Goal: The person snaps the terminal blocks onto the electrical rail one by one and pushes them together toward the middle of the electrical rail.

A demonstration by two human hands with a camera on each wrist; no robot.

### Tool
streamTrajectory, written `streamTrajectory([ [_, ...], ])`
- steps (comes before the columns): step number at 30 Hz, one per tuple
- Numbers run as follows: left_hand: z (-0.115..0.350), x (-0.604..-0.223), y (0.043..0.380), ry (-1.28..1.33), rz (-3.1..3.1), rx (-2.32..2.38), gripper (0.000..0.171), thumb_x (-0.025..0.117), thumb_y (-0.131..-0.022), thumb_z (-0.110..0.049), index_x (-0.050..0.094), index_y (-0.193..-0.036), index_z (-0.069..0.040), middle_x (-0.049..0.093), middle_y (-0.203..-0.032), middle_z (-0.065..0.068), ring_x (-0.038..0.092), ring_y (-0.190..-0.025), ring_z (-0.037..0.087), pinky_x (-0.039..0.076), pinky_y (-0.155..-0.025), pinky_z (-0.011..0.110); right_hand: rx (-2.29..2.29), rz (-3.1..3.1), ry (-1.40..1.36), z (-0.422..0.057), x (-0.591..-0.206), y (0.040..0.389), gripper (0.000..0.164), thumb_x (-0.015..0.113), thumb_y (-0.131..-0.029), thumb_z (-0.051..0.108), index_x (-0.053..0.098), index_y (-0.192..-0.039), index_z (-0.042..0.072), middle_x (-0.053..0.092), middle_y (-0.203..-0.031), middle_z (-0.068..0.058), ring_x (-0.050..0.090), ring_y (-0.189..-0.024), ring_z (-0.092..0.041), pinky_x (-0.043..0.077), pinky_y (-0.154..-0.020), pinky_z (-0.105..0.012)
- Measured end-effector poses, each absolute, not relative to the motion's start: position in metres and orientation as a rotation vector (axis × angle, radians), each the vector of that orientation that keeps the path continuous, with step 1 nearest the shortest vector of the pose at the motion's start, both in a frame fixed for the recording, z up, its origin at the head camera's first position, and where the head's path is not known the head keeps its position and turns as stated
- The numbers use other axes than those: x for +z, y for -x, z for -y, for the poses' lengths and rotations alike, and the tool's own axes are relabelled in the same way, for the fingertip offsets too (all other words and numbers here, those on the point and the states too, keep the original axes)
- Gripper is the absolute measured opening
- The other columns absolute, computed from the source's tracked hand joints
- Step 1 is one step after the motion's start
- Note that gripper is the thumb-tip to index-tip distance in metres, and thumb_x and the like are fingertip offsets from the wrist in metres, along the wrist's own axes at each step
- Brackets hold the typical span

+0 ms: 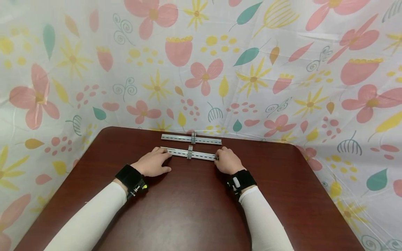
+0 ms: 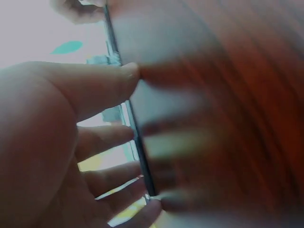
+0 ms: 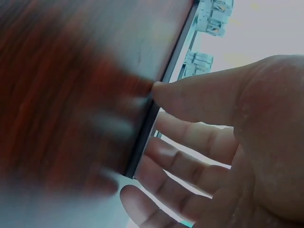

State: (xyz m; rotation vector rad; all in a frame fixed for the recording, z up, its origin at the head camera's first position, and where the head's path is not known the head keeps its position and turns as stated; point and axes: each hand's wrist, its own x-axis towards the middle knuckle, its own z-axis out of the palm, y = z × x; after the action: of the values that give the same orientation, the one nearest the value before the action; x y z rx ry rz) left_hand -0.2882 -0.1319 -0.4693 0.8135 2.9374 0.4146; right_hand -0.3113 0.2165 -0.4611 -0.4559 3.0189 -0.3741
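Two slotted metal DIN rails lie side by side on the table, each with a small grey terminal block clipped near its middle. At the left end of the nearer DIN rail point(image 1: 204, 156), the fingers of my left hand point(image 1: 154, 163) touch the metal; its thumb stands apart on the near side. My right hand point(image 1: 228, 161) pinches the right end, with the thumb at the front edge and the fingers behind, as the right wrist view shows. Between the hands sits that rail's terminal block point(image 1: 190, 152). The farther DIN rail point(image 1: 179, 137) carries its own block point(image 1: 193, 137), untouched.
The dark red-brown table point(image 1: 185, 212) has rounded far corners. Behind it hangs a white floral curtain point(image 1: 201, 115), close to the table's back edge and the farther rail. Black wrist straps point(image 1: 130, 177) hold cameras on both arms.
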Motion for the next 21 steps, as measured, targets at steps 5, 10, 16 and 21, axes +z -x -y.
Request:
streamTrajectory([
  [5,0.126,-0.469,0.294,-0.782,-2.92,0.399,0.068,0.077,-0.106,-0.037,0.056,-0.16,0.0,0.052,-0.164,0.025,0.044,-0.153,0.045,0.046,-0.119,0.058,-0.365,-3.017,0.423,-0.217,-0.461,0.312,0.03,0.071,-0.11,0.019,0.072,-0.131,-0.002,0.062,-0.131,-0.021,0.057,-0.131,-0.043,0.052,-0.107,-0.055],
  [10,0.124,-0.467,0.298,-0.759,-2.896,0.399,0.07,0.075,-0.108,-0.038,0.053,-0.162,0.0,0.047,-0.168,0.026,0.039,-0.158,0.047,0.043,-0.122,0.06,-0.391,-3.008,0.413,-0.218,-0.462,0.313,0.032,0.07,-0.111,0.021,0.069,-0.131,-0.003,0.06,-0.135,-0.022,0.056,-0.133,-0.043,0.051,-0.106,-0.055],
  [16,0.125,-0.464,0.297,-0.742,-2.852,0.463,0.074,0.073,-0.109,-0.035,0.046,-0.166,0.002,0.037,-0.175,0.028,0.029,-0.164,0.047,0.033,-0.128,0.06,-0.394,-3.008,0.407,-0.22,-0.463,0.315,0.039,0.07,-0.111,0.025,0.067,-0.137,-0.004,0.058,-0.144,-0.025,0.054,-0.139,-0.043,0.051,-0.11,-0.055],
  [21,0.128,-0.471,0.3,-0.76,-2.806,0.556,0.079,0.072,-0.109,-0.04,0.042,-0.168,0.004,0.031,-0.177,0.027,0.024,-0.167,0.045,0.029,-0.131,0.059,-0.409,-3.003,0.4,-0.221,-0.464,0.315,0.045,0.069,-0.111,0.025,0.065,-0.143,-0.007,0.055,-0.152,-0.028,0.051,-0.145,-0.045,0.049,-0.114,-0.058],
])
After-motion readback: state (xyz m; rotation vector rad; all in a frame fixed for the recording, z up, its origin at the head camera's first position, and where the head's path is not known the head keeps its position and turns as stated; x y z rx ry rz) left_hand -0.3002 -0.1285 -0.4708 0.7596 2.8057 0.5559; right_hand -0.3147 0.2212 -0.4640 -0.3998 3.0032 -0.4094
